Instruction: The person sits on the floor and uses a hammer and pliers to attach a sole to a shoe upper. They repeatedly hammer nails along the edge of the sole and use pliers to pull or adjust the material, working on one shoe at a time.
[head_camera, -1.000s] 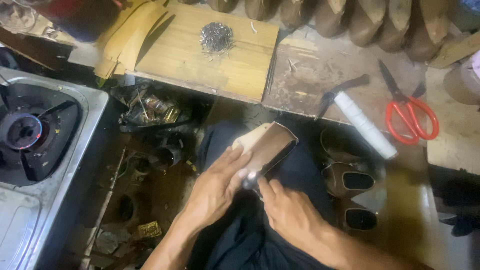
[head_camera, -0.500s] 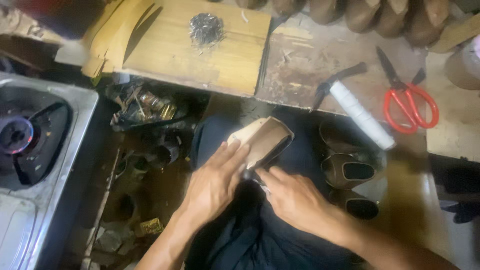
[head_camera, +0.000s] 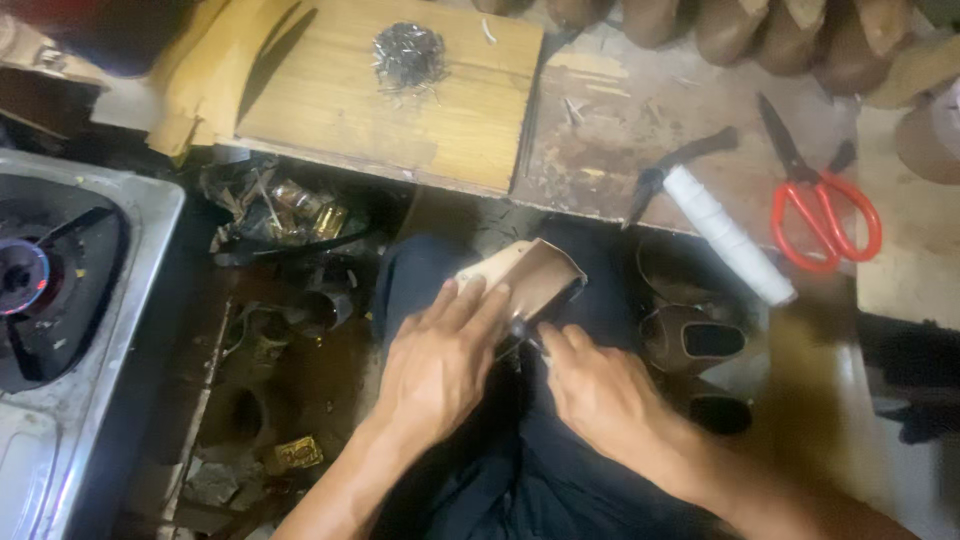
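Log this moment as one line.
left hand: holds brown shoe piece on lap | right hand: works its near edge | red scissors: on bench

Nail pile (head_camera: 408, 52) on the board (head_camera: 330, 110) — scissors (head_camera: 822, 200) far right, stove (head_camera: 60, 290) left.
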